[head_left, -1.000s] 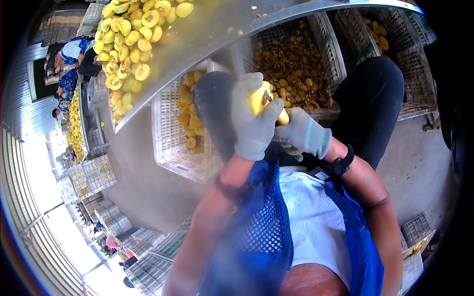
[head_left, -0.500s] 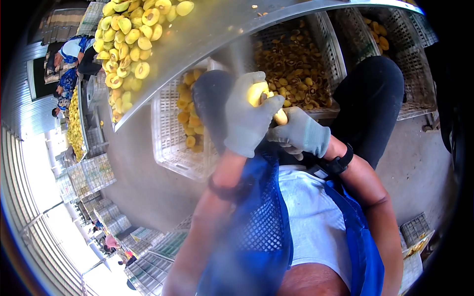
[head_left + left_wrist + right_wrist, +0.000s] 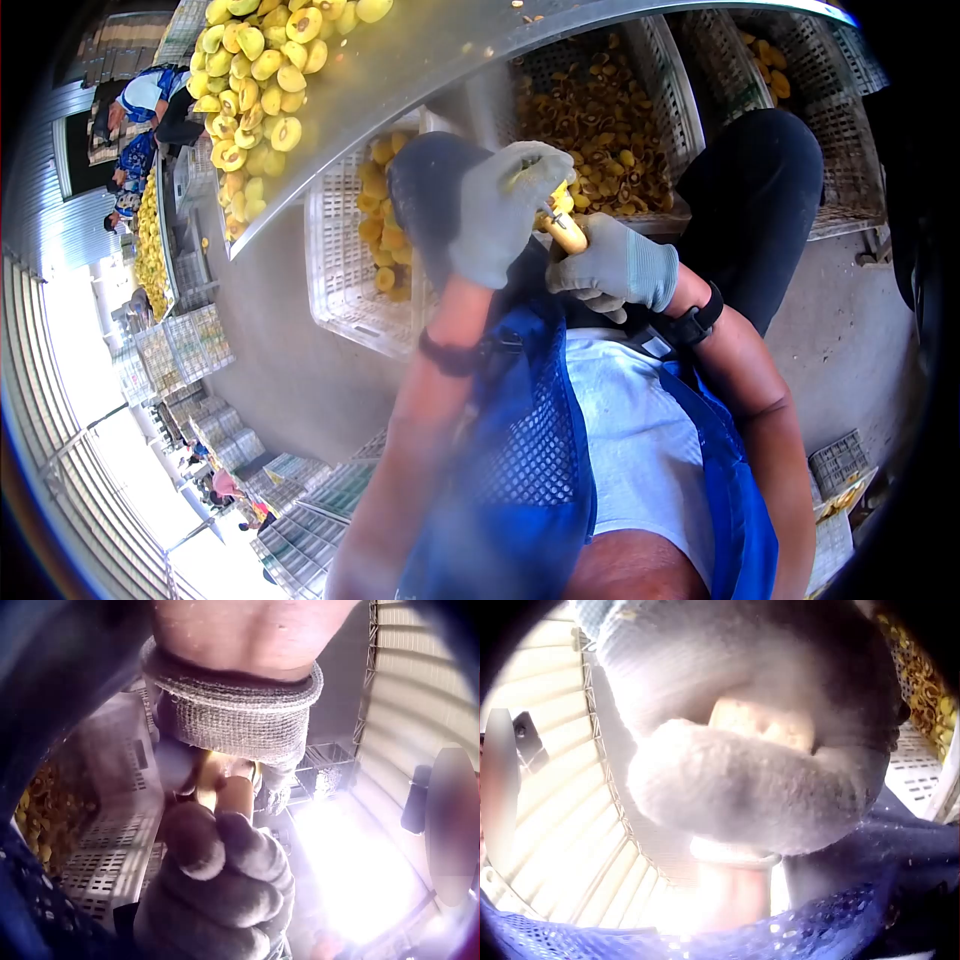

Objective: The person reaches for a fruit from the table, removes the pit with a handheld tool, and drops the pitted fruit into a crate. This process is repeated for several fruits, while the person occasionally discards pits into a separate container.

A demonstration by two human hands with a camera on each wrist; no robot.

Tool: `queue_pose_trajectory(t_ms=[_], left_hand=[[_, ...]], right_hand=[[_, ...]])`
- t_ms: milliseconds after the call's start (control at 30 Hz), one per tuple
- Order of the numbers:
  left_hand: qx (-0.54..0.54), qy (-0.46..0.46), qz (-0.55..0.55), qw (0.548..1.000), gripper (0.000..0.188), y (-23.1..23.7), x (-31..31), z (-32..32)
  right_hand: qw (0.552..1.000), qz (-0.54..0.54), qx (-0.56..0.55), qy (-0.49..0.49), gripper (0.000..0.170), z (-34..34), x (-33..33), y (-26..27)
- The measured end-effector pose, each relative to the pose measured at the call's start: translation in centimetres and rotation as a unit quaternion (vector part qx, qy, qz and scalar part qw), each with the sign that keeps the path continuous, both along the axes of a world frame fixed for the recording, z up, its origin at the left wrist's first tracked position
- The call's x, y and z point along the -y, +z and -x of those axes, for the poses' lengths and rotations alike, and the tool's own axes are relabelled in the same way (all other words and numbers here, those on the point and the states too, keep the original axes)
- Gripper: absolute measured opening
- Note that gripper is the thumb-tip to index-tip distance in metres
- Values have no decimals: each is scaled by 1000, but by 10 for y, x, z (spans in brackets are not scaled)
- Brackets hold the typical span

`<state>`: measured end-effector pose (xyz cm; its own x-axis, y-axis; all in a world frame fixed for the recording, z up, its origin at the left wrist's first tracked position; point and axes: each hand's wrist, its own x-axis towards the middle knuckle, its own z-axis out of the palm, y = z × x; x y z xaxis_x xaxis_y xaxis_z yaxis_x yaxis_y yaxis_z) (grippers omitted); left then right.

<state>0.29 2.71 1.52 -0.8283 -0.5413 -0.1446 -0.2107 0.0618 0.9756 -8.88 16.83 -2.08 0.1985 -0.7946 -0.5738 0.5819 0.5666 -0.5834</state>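
Note:
In the head view, my gloved left hand [image 3: 505, 205] curls its fingers around a yellow fruit [image 3: 563, 199], which they partly hide. Close by on the right, my gloved right hand [image 3: 615, 265] grips a tool by its wooden handle [image 3: 566, 235]; a short metal shank points from it toward the fruit. The left wrist view shows the left glove's cuff [image 3: 232, 724] above the right hand's curled fingers [image 3: 217, 885] and the handle [image 3: 236, 796]. In the right wrist view, the right hand [image 3: 750, 780] wraps the handle [image 3: 761, 724].
A metal table [image 3: 400, 60] carries a heap of yellow fruit halves [image 3: 265, 65]. Below its edge stand a white crate [image 3: 335, 285] with fruit and another crate [image 3: 680, 95] with many brown-yellow pieces. My knees flank the hands. Other people work at the far left.
The left hand has rolled over, its fingers now bent over the fruit and covering more of it. More of the tool's handle and its metal shank show. The right hand has barely moved.

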Motion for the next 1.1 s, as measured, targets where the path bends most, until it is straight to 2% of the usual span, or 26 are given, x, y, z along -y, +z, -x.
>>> queue_pose_trajectory(t_ms=[33, 167, 333, 467, 533, 567, 600, 700, 800, 933, 1033, 1100], left_hand=[[4, -20, -11, 1000, 23, 3, 3, 1], [25, -84, -6, 996, 23, 5, 13, 7], [17, -68, -3, 998, 21, -4, 11, 10], [-23, -31, -12, 999, 23, -8, 4, 4], [-107, 3, -153, 982, 24, -18, -2, 2], [-149, 19, -222, 964, 25, -23, -4, 0], [-156, 16, -221, 963, 26, -27, -3, 1], [-124, -4, -200, 972, 25, -27, 3, 2], [-32, -37, -69, 996, 23, -14, 9, 4], [31, -97, 11, 995, 21, -4, 19, 6], [58, -126, 42, 989, 20, -2, 24, 8], [71, -145, 83, 983, 20, 2, 26, 10]], right_hand=[[995, 13, 100, -20, 19, 0, -1, -5], [1000, 15, -20, 7, 19, 1, -3, 10], [983, -19, -183, 16, 17, -4, 2, 4], [997, -2, -72, 3, 17, 1, -2, 11], [1000, 2, 13, 17, 16, 4, -3, 13], [1000, 7, 2, 10, 16, 3, -3, 13], [1000, 12, -10, 4, 16, 2, -3, 12], [996, 15, -88, -13, 17, -2, -2, 6], [982, 11, -189, -10, 18, -10, 3, -6], [959, -22, -281, 10, 23, -13, 9, 0], [909, 60, -413, -28, 28, -23, 10, -18], [902, 59, -427, -32, 25, -26, 9, -22]])
